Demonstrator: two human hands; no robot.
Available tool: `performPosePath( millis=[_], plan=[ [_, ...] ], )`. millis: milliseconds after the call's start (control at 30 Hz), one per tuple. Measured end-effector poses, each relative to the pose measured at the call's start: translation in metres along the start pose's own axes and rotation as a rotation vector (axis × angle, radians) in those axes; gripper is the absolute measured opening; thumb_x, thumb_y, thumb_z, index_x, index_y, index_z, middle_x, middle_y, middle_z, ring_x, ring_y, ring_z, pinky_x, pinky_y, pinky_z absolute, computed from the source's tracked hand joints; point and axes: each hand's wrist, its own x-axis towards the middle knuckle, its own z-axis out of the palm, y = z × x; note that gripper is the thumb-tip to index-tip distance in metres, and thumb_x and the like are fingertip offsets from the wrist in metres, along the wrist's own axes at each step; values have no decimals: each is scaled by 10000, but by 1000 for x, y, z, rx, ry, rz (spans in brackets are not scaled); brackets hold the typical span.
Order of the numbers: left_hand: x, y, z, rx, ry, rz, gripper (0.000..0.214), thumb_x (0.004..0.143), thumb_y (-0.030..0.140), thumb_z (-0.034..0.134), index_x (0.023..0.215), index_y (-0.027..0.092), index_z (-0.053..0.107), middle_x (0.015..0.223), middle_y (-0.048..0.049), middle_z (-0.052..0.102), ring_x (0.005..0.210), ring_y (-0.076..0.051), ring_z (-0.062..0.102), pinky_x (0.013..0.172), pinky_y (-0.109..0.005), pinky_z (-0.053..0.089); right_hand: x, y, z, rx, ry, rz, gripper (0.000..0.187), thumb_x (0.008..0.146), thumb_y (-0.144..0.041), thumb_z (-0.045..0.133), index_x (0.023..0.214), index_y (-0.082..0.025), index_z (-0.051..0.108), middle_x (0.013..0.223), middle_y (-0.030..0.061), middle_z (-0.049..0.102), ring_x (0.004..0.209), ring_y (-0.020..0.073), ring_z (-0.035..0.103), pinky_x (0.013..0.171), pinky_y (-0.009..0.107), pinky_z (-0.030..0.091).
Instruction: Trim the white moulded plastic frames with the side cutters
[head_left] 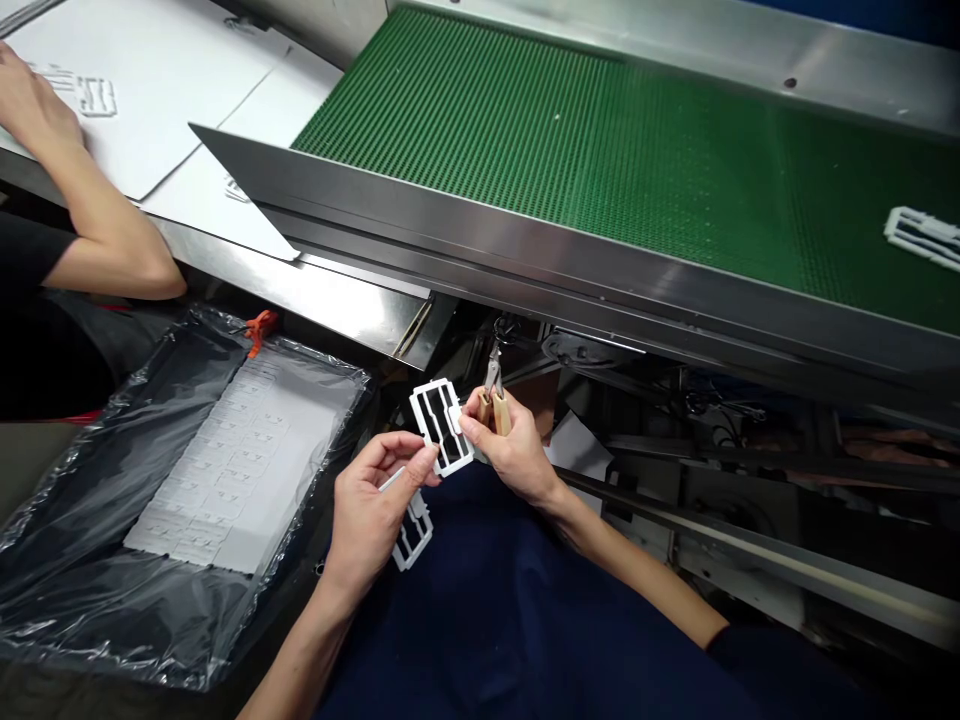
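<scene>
My left hand [379, 505] is closed, pinching the lower left edge of a white plastic frame [442, 428] with long slots. A second white slotted frame [415, 535] hangs below, tucked in the same hand. My right hand [514, 445] holds a pair of nippers [493, 385] with tan handles, jaws pointing up and away. Its thumb also touches the right edge of the first frame. Both hands are close together above my dark blue clothing. The fingers of my left hand partly cover the second frame.
A green ribbed conveyor belt [480, 110] runs behind a metal guard [450, 220], with a white frame [926, 238] at its right. At left, a plastic-lined tray [67, 610] holds rows of white parts [217, 480]. A co-worker's arm [112, 215] rests on the white-covered table [172, 60].
</scene>
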Motion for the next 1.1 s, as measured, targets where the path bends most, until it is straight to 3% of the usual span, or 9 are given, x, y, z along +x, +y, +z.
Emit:
performPosePath(
  millis=[167, 567, 1100],
  plan=[
    [20, 13, -21, 20, -21, -32, 246, 820, 371, 602, 937, 158, 638, 679, -23, 632, 563, -115, 568, 471, -180, 426, -3, 1, -3, -31, -85, -17, 119, 799, -258, 569, 814, -176, 484, 703, -35, 421, 608, 80, 370, 556, 213, 327],
    [71, 42, -39, 84, -416, -80, 231, 743, 361, 684, 812, 142, 703, 610, -56, 619, 569, -158, 562, 553, -231, 458, -7, 3, -4, -135, -133, -28, 90, 819, -251, 545, 832, -185, 486, 736, -29, 455, 636, 88, 400, 602, 225, 349],
    [84, 51, -38, 306, -652, -65, 175, 770, 331, 632, 720, 166, 660, 641, -41, 596, 594, -158, 528, 578, -247, 425, -5, 2, -5, -207, -174, -5, 86, 799, -251, 547, 807, -185, 492, 731, -25, 475, 642, 94, 415, 628, 231, 365]
  ],
)
